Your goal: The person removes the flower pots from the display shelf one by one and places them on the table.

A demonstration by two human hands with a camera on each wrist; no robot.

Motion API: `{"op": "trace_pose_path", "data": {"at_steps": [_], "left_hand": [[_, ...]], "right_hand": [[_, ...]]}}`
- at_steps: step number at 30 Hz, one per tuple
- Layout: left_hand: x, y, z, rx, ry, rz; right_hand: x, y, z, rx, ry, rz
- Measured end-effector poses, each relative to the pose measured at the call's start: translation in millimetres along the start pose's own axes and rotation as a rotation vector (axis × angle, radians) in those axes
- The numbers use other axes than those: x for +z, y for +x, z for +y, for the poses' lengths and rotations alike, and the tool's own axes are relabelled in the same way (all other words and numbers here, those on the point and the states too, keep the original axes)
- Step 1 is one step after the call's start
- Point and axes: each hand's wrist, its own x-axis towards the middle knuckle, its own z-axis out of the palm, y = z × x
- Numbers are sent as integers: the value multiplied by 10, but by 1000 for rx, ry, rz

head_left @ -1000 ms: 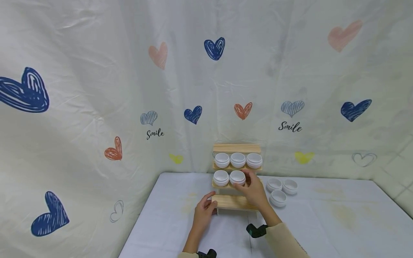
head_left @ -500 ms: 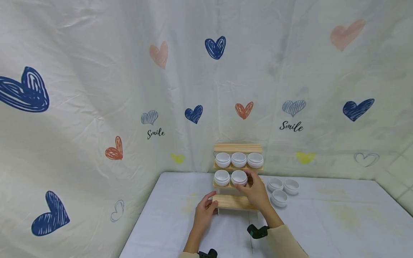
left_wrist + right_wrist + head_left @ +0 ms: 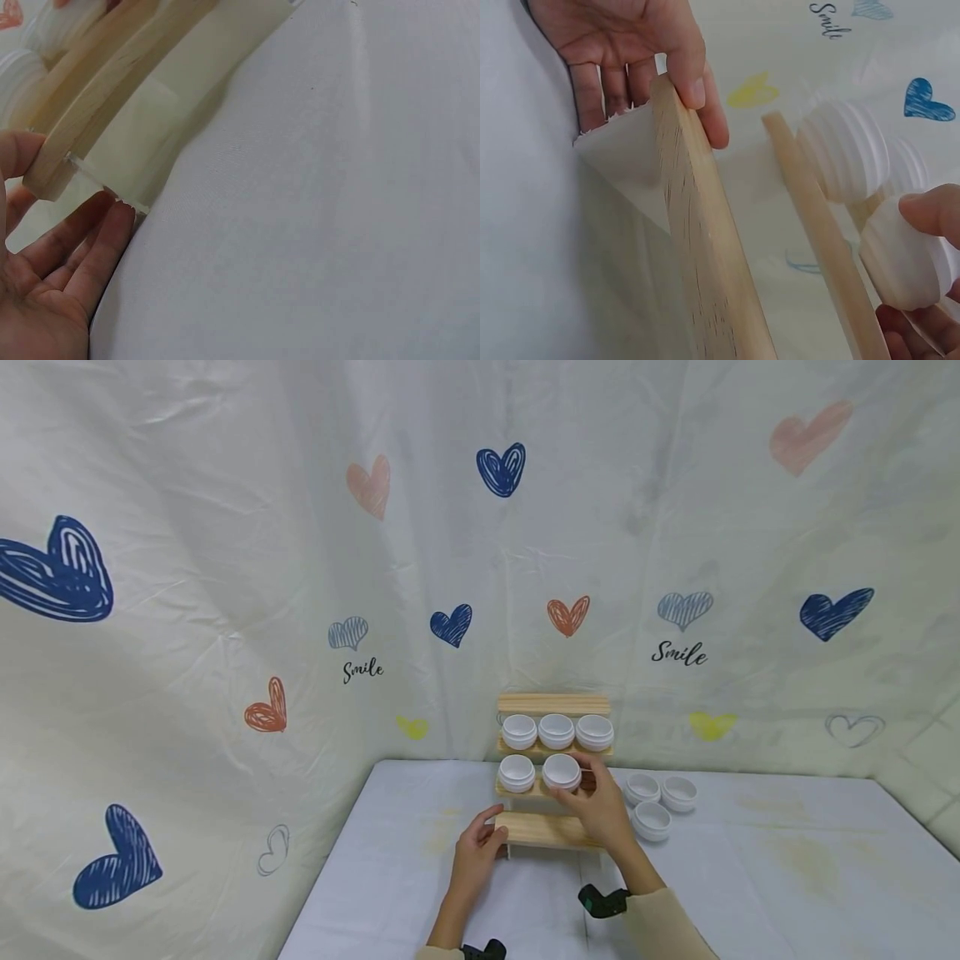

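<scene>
A stepped wooden shelf (image 3: pixel 552 831) stands on the table by the back curtain. Its upper step carries three white ribbed bowls (image 3: pixel 557 732). The step below holds one bowl (image 3: pixel 517 773) on the left. Beside that bowl, my right hand (image 3: pixel 576 782) pinches another white bowl (image 3: pixel 561 771) (image 3: pixel 904 262) at the step. My left hand (image 3: pixel 491 828) grips the left end of the lowest board (image 3: pixel 112 97), thumb on top and fingers (image 3: pixel 97 240) below. In the right wrist view, that thumb lies on the board's (image 3: pixel 705 262) edge.
Three more white bowls (image 3: pixel 651 820) sit on the white tablecloth (image 3: pixel 787 877) just right of the shelf. A heart-printed curtain (image 3: pixel 225 610) closes off the back and left. The table's left edge runs along the curtain.
My right hand has slid the pinched bowl slightly right along the step. The left hand has kept its grip on the lowest board.
</scene>
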Motion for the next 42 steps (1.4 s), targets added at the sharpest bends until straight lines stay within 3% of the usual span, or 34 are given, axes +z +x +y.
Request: {"op": "trace_pose_path", "data": {"at_steps": [14, 22, 33, 42], "left_hand": [[1, 0, -5, 5, 11, 5], [-3, 6, -19, -2, -1, 7], [-9, -5, 5, 4, 1, -8], [-11, -6, 11, 1, 3, -7]], "right_hand": [[-43, -60, 47, -41, 122, 59], [-86, -121, 40, -49, 183, 42], [-187, -236, 3, -40, 224, 8], [-330, -322, -30, -24, 178, 6]]}}
